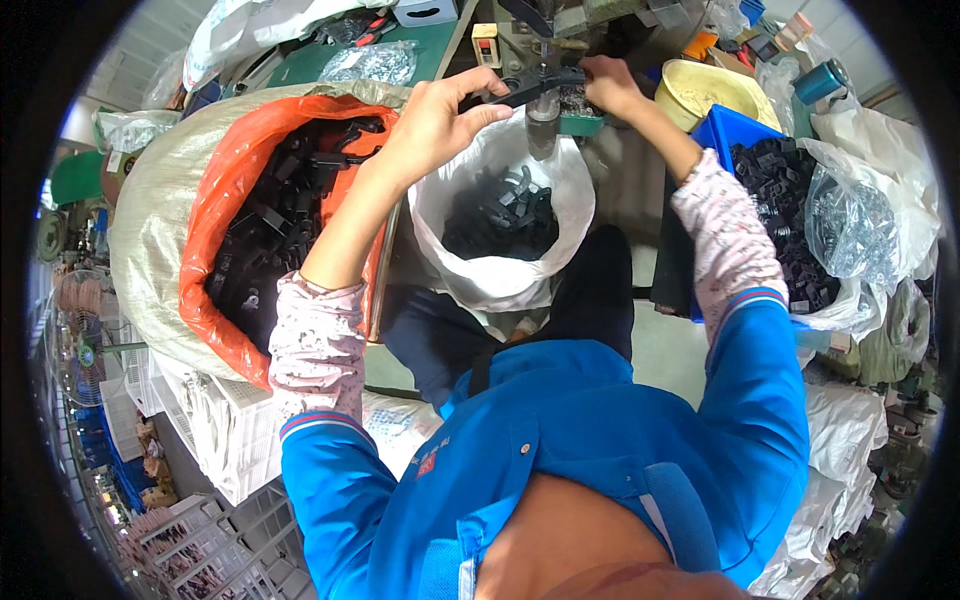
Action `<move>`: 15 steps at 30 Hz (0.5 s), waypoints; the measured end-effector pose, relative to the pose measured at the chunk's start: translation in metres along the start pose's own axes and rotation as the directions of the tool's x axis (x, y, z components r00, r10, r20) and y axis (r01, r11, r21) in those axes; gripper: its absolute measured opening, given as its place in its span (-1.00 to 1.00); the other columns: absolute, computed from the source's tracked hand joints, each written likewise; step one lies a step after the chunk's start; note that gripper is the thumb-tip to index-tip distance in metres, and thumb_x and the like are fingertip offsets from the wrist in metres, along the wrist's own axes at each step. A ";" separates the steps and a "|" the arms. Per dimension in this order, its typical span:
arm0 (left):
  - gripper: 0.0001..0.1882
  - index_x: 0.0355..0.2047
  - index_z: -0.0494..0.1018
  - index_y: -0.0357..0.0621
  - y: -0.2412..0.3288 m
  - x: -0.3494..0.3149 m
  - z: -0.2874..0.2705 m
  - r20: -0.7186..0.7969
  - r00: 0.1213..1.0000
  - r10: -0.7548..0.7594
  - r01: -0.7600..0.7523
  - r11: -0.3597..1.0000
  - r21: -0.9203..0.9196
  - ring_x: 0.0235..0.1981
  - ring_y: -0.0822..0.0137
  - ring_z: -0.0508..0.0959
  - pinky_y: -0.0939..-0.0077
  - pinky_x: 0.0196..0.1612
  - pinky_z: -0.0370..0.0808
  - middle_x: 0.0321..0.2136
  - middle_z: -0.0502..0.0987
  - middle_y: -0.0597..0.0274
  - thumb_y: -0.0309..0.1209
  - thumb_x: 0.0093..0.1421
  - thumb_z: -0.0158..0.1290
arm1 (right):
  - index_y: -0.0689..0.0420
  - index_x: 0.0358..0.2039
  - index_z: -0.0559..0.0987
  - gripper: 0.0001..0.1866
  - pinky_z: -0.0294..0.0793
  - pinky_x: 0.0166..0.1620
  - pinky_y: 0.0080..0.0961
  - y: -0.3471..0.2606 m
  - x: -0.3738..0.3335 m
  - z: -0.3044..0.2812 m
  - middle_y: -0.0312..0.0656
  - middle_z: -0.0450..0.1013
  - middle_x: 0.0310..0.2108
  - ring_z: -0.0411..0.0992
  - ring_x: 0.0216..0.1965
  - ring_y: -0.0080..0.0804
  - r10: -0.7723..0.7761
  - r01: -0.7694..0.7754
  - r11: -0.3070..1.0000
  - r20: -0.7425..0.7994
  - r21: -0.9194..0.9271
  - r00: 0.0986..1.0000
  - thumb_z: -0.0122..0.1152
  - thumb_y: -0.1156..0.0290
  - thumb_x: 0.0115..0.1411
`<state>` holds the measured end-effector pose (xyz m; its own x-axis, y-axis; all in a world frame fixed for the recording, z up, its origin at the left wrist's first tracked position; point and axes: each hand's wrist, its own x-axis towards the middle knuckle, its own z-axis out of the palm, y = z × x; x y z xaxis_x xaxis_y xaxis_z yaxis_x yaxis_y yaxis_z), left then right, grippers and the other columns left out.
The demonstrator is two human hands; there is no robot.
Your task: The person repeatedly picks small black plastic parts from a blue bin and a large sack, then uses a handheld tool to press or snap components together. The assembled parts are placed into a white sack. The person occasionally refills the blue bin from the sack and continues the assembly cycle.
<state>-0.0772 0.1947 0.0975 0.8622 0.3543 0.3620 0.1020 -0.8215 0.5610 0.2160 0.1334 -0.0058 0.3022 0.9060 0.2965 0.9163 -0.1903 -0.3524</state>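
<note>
The black part (515,92) is at the spindle (544,52), its left end pinched between the left hand's (432,125) thumb and fingers. The right hand (612,88) curls at the other end, grip unclear. Below stands a white sack (455,268).

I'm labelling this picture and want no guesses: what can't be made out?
Head view:
Right hand: its own fingers hide its exact grip.
White sack: upper black parts hide whatever lies beneath.
Blue crate: a clear bag covers some contents.
Machine: the upper edge cuts off its top.
</note>
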 end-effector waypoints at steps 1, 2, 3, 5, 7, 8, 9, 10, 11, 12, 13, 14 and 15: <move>-0.76 -0.27 0.47 -0.22 0.002 0.002 0.000 0.011 1.000 -0.017 0.017 1.000 -0.003 -0.40 0.47 0.53 0.53 -0.27 0.44 -0.43 0.57 0.19 -0.37 0.10 0.18 | 0.03 -0.15 0.57 -0.63 0.44 -0.05 -0.22 0.000 0.002 0.011 0.04 0.49 -0.22 0.44 -0.12 0.03 0.086 -0.085 0.996 0.016 -0.027 0.996 0.10 0.39 -0.03; -0.76 -0.28 0.47 -0.22 0.002 0.000 -0.001 0.016 0.999 -0.048 0.048 0.999 0.000 -0.42 0.46 0.53 0.53 -0.28 0.44 -0.44 0.56 0.19 -0.36 0.09 0.18 | 0.08 -0.08 0.52 -0.54 0.42 -0.02 -0.25 -0.012 0.002 0.021 -0.01 0.48 -0.16 0.42 -0.09 -0.02 0.235 -0.235 0.972 0.020 -0.007 0.972 0.14 0.39 -0.08; -0.76 -0.28 0.46 -0.23 0.006 0.002 -0.001 0.032 0.999 -0.032 0.032 0.999 -0.019 -0.45 0.46 0.52 0.52 -0.30 0.44 -0.45 0.56 0.20 -0.37 0.09 0.18 | 0.03 -0.05 0.51 -0.50 0.42 -0.02 -0.26 -0.008 -0.006 0.034 -0.02 0.48 -0.16 0.42 -0.09 -0.03 0.183 -0.174 0.981 -0.121 0.082 0.976 0.15 0.40 -0.11; -0.76 -0.28 0.46 -0.23 0.004 -0.001 -0.002 0.025 0.999 -0.046 0.047 0.999 -0.022 -0.47 0.48 0.50 0.53 -0.32 0.44 -0.45 0.56 0.20 -0.37 0.09 0.18 | -0.04 -0.01 0.49 -0.45 0.42 -0.04 -0.26 -0.017 -0.010 0.039 -0.04 0.48 -0.15 0.41 -0.08 -0.04 0.249 -0.249 0.968 -0.033 0.007 0.968 0.19 0.37 -0.13; -0.76 -0.28 0.46 -0.23 0.001 -0.002 -0.002 0.015 0.999 -0.036 0.036 0.999 0.011 -0.49 0.50 0.49 0.54 -0.34 0.43 -0.46 0.55 0.20 -0.38 0.09 0.18 | -0.06 0.00 0.47 -0.44 0.42 -0.05 -0.26 -0.023 -0.011 0.031 -0.05 0.47 -0.14 0.41 -0.07 -0.03 0.272 -0.272 0.962 0.011 0.021 0.962 0.21 0.36 -0.13; -0.76 -0.28 0.46 -0.23 0.000 -0.001 -0.002 0.010 1.000 -0.027 0.027 0.999 0.028 -0.50 0.51 0.48 0.54 -0.35 0.43 -0.46 0.55 0.21 -0.38 0.09 0.18 | -0.07 0.00 0.47 -0.44 0.42 -0.05 -0.27 -0.023 -0.011 0.029 -0.06 0.47 -0.14 0.41 -0.07 -0.03 0.283 -0.284 0.958 0.029 0.027 0.959 0.21 0.35 -0.14; -0.76 -0.28 0.46 -0.23 0.000 0.000 -0.001 0.011 1.000 -0.015 0.015 1.000 0.017 -0.50 0.50 0.48 0.54 -0.35 0.43 -0.46 0.55 0.21 -0.38 0.09 0.18 | -0.06 -0.02 0.47 -0.44 0.42 -0.05 -0.27 -0.022 -0.012 0.030 -0.06 0.47 -0.14 0.40 -0.06 -0.03 0.308 -0.308 0.951 0.022 0.017 0.951 0.22 0.34 -0.14; -0.76 -0.28 0.46 -0.23 0.001 0.000 0.000 0.011 1.000 -0.004 0.004 1.000 0.005 -0.49 0.50 0.48 0.54 -0.35 0.42 -0.46 0.55 0.21 -0.38 0.09 0.19 | -0.04 -0.03 0.47 -0.45 0.42 -0.06 -0.27 -0.021 -0.012 0.032 -0.06 0.47 -0.14 0.40 -0.06 -0.02 0.331 -0.331 0.943 0.014 0.007 0.943 0.22 0.34 -0.15; -0.76 -0.28 0.46 -0.23 0.002 0.000 0.000 0.009 1.000 0.007 -0.007 1.000 -0.003 -0.49 0.50 0.48 0.53 -0.35 0.42 -0.46 0.55 0.21 -0.39 0.09 0.19 | -0.03 -0.04 0.47 -0.46 0.42 -0.06 -0.27 -0.021 -0.012 0.034 -0.06 0.47 -0.13 0.40 -0.06 -0.02 0.351 -0.351 0.936 0.005 -0.001 0.936 0.23 0.34 -0.15; -0.76 -0.27 0.46 -0.23 0.007 0.000 -0.002 0.046 0.997 -0.059 0.060 0.998 -0.013 -0.48 0.49 0.48 0.53 -0.34 0.42 -0.46 0.55 0.21 -0.38 0.09 0.19 | -0.02 -0.05 0.47 -0.46 0.42 -0.06 -0.26 -0.020 -0.012 0.035 -0.06 0.47 -0.13 0.40 -0.06 -0.02 0.348 -0.348 0.938 -0.024 0.013 0.937 0.23 0.34 -0.15; -0.76 -0.27 0.46 -0.23 0.007 0.000 -0.002 0.055 0.996 -0.073 0.074 0.997 -0.019 -0.48 0.50 0.47 0.53 -0.34 0.42 -0.46 0.55 0.22 -0.38 0.09 0.19 | -0.02 -0.06 0.46 -0.47 0.42 -0.06 -0.26 -0.018 -0.013 0.035 -0.05 0.47 -0.13 0.40 -0.06 -0.02 0.345 -0.344 0.939 -0.054 0.027 0.937 0.22 0.34 -0.15; -0.76 -0.27 0.46 -0.23 0.008 0.001 -0.002 0.064 0.994 -0.085 0.087 0.996 -0.026 -0.49 0.50 0.47 0.54 -0.34 0.42 -0.46 0.55 0.22 -0.38 0.09 0.18 | -0.01 -0.07 0.46 -0.48 0.42 -0.07 -0.25 -0.017 -0.014 0.036 -0.05 0.47 -0.14 0.40 -0.06 -0.02 0.342 -0.339 0.940 -0.086 0.040 0.936 0.22 0.34 -0.15; -0.76 -0.27 0.45 -0.22 0.009 0.001 -0.002 0.073 0.993 -0.097 0.099 0.995 -0.032 -0.49 0.50 0.47 0.54 -0.35 0.42 -0.46 0.54 0.23 -0.38 0.09 0.18 | -0.01 -0.07 0.46 -0.48 0.42 -0.06 -0.24 -0.015 -0.014 0.037 -0.05 0.46 -0.13 0.40 -0.06 -0.02 0.343 -0.340 0.939 -0.099 0.046 0.934 0.23 0.34 -0.15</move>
<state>-0.0768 0.1888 0.1042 0.8821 0.3986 0.2510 0.1711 -0.7676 0.6176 0.1881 0.1379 -0.0375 0.6228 0.7434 0.2439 0.7458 -0.4698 -0.4723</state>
